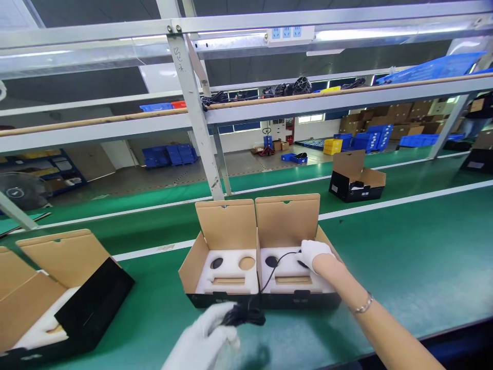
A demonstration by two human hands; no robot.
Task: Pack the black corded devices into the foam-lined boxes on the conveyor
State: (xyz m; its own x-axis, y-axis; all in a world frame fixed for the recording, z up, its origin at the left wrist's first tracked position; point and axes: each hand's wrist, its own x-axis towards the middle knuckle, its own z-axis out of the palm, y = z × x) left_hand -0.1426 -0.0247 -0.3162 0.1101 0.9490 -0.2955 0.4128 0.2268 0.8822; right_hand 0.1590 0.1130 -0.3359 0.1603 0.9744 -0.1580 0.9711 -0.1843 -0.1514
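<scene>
My left hand [210,334], in a white glove, is closed on a bundled black cable [244,314] in front of two open boxes. From the bundle a single strand runs up over the right box [292,303] to my right hand [316,254]. That gloved hand is closed on a dark piece at the cable's end, over the right side of the white foam insert [265,280]; the glove hides most of the piece. A round black part shows in that foam's left hole. The left box [219,298] has similar foam with two round holes and a slot.
Further open boxes [96,308] stand at the left on the green belt [404,252]. Another open box [356,190] stands farther back at the right. A metal post [200,123] and a shelf holding black parts rise behind the boxes.
</scene>
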